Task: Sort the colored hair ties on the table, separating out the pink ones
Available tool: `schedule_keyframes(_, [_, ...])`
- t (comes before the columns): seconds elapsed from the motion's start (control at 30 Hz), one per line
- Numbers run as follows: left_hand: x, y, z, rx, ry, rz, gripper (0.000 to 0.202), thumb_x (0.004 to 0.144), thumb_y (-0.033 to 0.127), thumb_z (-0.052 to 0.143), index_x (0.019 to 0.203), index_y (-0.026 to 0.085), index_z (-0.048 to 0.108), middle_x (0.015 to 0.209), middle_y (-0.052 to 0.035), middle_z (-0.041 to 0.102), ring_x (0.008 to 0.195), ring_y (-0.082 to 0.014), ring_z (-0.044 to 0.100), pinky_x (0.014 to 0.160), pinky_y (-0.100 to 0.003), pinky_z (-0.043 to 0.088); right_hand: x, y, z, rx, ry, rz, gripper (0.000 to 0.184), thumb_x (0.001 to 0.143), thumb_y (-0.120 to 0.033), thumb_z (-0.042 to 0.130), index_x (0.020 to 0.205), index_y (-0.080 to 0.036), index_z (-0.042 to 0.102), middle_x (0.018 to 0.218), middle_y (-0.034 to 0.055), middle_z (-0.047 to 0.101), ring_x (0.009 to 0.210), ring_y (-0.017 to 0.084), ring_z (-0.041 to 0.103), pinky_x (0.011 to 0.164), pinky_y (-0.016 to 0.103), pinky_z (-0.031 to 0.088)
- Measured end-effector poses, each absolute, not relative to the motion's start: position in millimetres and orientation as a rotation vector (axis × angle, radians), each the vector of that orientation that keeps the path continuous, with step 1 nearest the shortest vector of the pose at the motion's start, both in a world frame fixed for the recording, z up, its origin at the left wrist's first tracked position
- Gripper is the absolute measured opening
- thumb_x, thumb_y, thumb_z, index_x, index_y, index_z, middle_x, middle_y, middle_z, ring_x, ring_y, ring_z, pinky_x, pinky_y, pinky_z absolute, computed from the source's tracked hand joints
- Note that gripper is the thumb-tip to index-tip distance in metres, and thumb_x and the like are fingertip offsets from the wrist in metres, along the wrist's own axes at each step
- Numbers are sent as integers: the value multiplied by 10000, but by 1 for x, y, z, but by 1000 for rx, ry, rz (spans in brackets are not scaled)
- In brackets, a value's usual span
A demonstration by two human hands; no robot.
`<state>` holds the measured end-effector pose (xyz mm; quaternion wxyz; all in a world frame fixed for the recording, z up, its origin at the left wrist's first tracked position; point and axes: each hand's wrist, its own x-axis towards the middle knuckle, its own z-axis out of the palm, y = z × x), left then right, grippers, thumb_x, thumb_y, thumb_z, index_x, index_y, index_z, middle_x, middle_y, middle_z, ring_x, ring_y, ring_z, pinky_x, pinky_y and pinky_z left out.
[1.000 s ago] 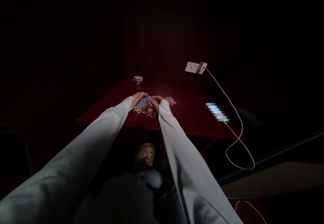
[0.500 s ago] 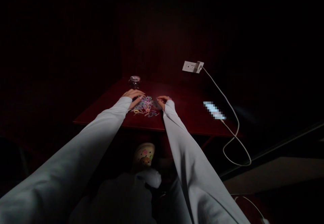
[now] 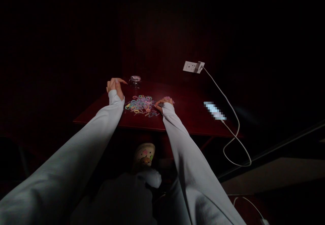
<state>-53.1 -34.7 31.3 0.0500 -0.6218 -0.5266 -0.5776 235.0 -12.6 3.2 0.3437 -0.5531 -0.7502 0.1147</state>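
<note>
A loose pile of small, multicoloured elastic hair ties [image 3: 141, 104] lies on the dark red table [image 3: 188, 116] near its front edge. My right hand [image 3: 164, 103] rests at the pile's right side, fingers curled, with the thumb and a fingertip close to the outermost ties. Pinkish-purple hair ties [image 3: 169, 99] show at its far side, held against the hand. To the left of the pile and apart from it, my left hand [image 3: 115, 85] is raised with fingers loosely spread, one pointing right; I see nothing in it. Just beyond those fingers stands a clear jar [image 3: 135, 81] with a pale lid.
On the right a lit phone [image 3: 215, 110] is on the table, its white cable [image 3: 232, 106] looping past the edge and up to a wall socket [image 3: 191, 67]. Below the table is a cream clog [image 3: 145, 154] with charms. The surroundings are very dark.
My left hand has left the pile, moving left and away from me towards the jar, uncovering more hair ties. The right hand has turned slightly, and more pinkish-purple shows at it.
</note>
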Motion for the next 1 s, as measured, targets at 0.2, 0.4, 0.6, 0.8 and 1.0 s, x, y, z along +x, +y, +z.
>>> schedule_keyframes(0.2, [-38, -37, 30, -1976, -1508, -1621, 585, 1166, 415, 259, 1005, 225, 789, 1236, -107, 767, 1208, -318, 659, 1081, -505, 492, 233, -15, 5, -1446, -1930, 313, 222, 916, -495, 819, 904, -284, 889, 1116, 57, 796, 1236, 319, 545, 1163, 477, 398])
schedule_keyframes(0.4, [-32, -37, 29, -2095, -1431, -1427, 553, 1167, 409, 298, 989, 226, 789, 1200, -94, 778, 1119, -296, 653, 1005, -465, 476, 231, -23, 11, -1465, -1965, 275, 278, 929, -553, 808, 932, -286, 885, 1114, 63, 797, 1218, 311, 546, 1115, 439, 405])
schedule_keyframes(0.6, [-33, -34, 28, -2114, -1421, -1394, 535, 1170, 406, 301, 1005, 228, 779, 1209, -85, 768, 1121, -287, 647, 998, -443, 464, 233, -17, 7, -1424, -2000, 300, 307, 882, -600, 848, 851, -295, 855, 1017, 46, 768, 1175, 296, 539, 1070, 419, 440])
schedule_keyframes(0.8, [-33, -32, 27, -2194, -1444, -1316, 506, 1160, 376, 327, 968, 224, 770, 1235, -83, 760, 1131, -291, 623, 985, -452, 443, 237, -4, -3, -1372, -1923, 342, 249, 908, -530, 824, 864, -288, 857, 983, 39, 785, 1165, 274, 594, 1073, 400, 481])
schedule_keyframes(1.0, [-29, -28, 25, -2257, -1429, -1246, 422, 1133, 365, 392, 1015, 234, 775, 1246, -78, 754, 1146, -289, 606, 986, -451, 443, 235, 0, -7, -1348, -1859, 381, 267, 914, -523, 825, 871, -261, 852, 991, 56, 799, 1179, 291, 624, 1083, 417, 480])
